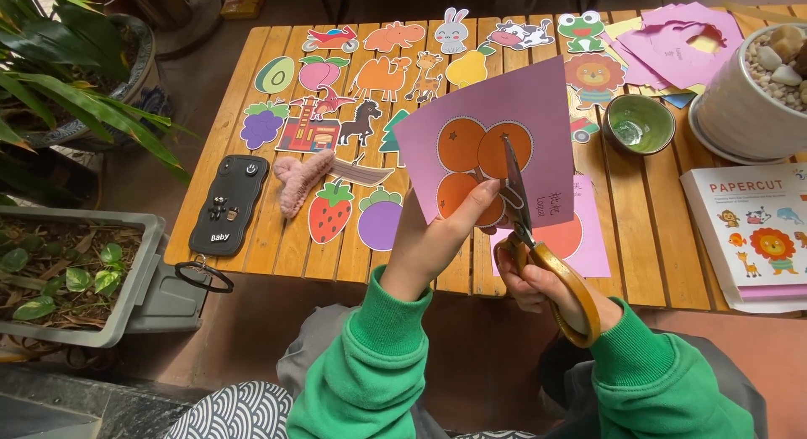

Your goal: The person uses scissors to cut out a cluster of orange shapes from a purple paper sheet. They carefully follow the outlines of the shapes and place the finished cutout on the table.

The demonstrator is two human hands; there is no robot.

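Head view: slatted worktop [639,237], its upper half covered with finished cutouts [353,94]. At centre frame, left hand [445,229] is clamped on the purple sheet [504,128]; right hand [538,283] is closed around scissors [525,229], blades just entering, three oranges [471,166] mostly uncut.

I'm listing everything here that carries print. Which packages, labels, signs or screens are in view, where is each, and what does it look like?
White craft booklet: table's right edge, rectangular, orange heading, cartoon animal pictures.
Black phone case: table's left front, rounded rectangle, small white label near its bottom, ring hanging below.
Purple paper sheet with orange fruit: held in left hand, small dark writing by the scissors.
No screens or signs.
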